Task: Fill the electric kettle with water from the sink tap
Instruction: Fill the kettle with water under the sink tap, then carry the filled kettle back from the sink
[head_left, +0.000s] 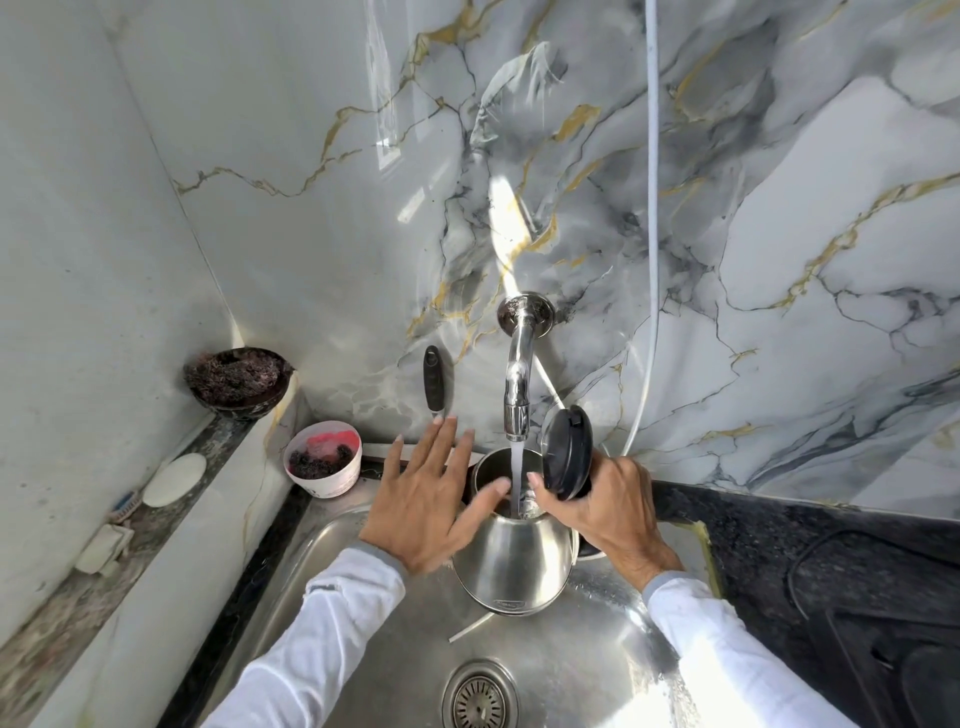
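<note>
A steel electric kettle (514, 561) hangs over the sink (374, 665), its black lid (567, 453) flipped up. The chrome tap (517, 384) juts from the marble wall, and a stream of water (516, 478) runs from it into the kettle's open mouth. My right hand (608, 514) grips the kettle's handle on the right side. My left hand (431, 499) is spread flat against the kettle's left side, fingers apart, thumb at the rim.
A white tub with dark scrubbers (323, 465) sits at the sink's back left corner, a dark bowl (236, 382) on the ledge behind it. A black handle (432, 379) leans on the wall. A black stove (883, 623) is at right; the drain (480, 699) is below.
</note>
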